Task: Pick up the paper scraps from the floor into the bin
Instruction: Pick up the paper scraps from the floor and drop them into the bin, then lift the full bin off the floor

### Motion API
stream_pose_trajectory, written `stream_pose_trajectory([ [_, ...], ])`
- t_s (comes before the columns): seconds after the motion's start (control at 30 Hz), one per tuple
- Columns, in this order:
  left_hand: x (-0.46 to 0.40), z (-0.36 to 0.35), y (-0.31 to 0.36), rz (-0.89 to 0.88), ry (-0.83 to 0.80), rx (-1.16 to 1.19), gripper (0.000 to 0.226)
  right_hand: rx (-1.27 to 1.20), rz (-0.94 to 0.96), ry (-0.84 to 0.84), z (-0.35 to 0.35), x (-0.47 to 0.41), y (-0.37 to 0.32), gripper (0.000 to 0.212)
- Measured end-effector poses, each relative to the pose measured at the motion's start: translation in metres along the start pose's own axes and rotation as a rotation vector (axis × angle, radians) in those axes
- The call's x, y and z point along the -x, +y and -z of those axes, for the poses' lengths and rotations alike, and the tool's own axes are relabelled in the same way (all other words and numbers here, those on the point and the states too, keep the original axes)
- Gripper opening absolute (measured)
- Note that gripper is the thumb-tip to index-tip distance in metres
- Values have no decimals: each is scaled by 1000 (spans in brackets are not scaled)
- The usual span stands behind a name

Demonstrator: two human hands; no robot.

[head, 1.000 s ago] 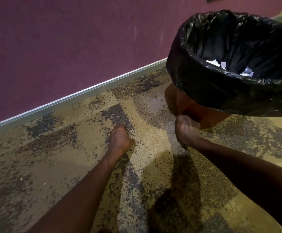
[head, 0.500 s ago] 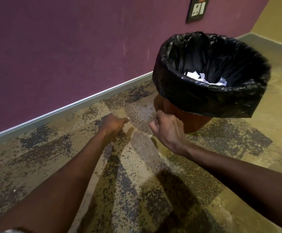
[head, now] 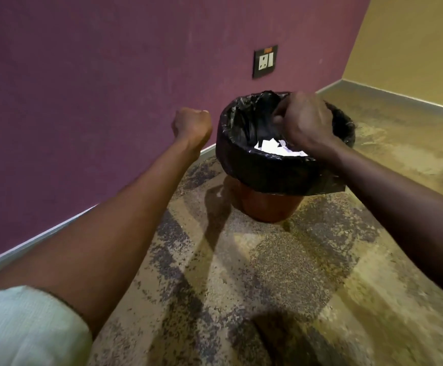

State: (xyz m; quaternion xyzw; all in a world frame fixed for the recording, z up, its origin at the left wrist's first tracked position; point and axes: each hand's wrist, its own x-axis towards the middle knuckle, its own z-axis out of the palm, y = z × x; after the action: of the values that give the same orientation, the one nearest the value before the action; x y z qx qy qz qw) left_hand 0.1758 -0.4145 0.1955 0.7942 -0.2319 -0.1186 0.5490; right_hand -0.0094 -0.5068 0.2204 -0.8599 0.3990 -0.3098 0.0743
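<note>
Right hand point(head: 303, 124) (curled, perhaps holding) above bin point(head: 262, 167).

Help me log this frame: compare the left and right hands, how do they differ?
The right hand hangs over the bin, above the paper scraps; the left hand is beside the bin, against the purple wall. Both are raised with fingers curled; whether either holds scraps cannot be seen.
</note>
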Motion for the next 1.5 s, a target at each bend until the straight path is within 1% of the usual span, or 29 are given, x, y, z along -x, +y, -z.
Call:
stream_pose_trajectory([
  [0.03, 0, -3, 3, 5, -16, -11, 30, 55, 4, -59, -1, -3, 8, 14],
  [0.07, -1, -6, 5, 10, -37, -19, 27, 92, 12, -90, 0, -3, 14, 18],
  [0.13, -3, -13, 4, 15, -74, -63, 25, 135, 23, -97, 1, -4, 29, 32],
  [0.2, -4, -20, 0, 7, -91, -121, 26, 184, 22, -69, 6, -7, 47, 29],
  [0.27, -7, -29, -6, -8, -95, -153, 29, 243, -17, -39, 13, -10, 67, 26],
  [0.33, -12, -38, -10, 0, -94, -146, 32, 302, -67, -28, 19, -15, 86, 31],
  [0.4, -17, -45, -11, -4, -84, -151, 32, 337, -142, -86, 20, -19, 101, 39],
  [0.5, -26, -60, -18, -23, -73, -166, 38, 261, -290, -216, 10, -21, 117, 39],
  [0.57, -25, -66, -23, -34, -58, -169, 30, 157, -391, -252, -3, -20, 120, 39],
  [0.67, -16, -70, -28, -56, -38, -140, 27, 62, -547, -177, -16, -20, 118, 44],
  [0.73, -8, -70, -28, -57, -13, -125, 28, 15, -673, -135, -18, -20, 117, 41],
  [0.83, 0, -67, -19, -69, 23, -203, 27, -70, -833, -89, -20, -20, 115, 36],
  [0.93, 3, -64, -15, -93, 8, -238, 29, -142, -861, -56, -18, -19, 108, 29],
  [1.07, 2, -64, -13, -125, -33, -285, 29, -159, -883, -52, -14, -18, 104, 22],
  [1.13, 0, -63, -7, -79, -82, -307, 28, -174, -900, -106, -10, -23, 101, 26],
  [1.2, -4, -60, 2, 16, -151, -363, 29, -214, -919, -216, 1, -29, 98, 29],
  [1.27, -11, -56, 17, 176, -246, -373, 32, -298, -917, -328, 18, -33, 99, 32],
  [1.3, -11, -52, 29, 296, -303, -329, 31, -335, -904, -361, 29, -35, 100, 32],
  [1.37, -10, -46, 53, 513, -389, -128, 28, -381, -884, -366, 54, -38, 103, 26],
  [1.4, -8, -43, 67, 588, -406, -19, 27, -396, -881, -351, 68, -41, 103, 22],
  [1.43, -5, -41, 85, 627, -431, 64, 26, -404, -881, -336, 84, -45, 105, 19],
  [1.5, 2, -40, 121, 644, -492, 168, 23, -404, -862, -312, 118, -53, 110, 17],
])
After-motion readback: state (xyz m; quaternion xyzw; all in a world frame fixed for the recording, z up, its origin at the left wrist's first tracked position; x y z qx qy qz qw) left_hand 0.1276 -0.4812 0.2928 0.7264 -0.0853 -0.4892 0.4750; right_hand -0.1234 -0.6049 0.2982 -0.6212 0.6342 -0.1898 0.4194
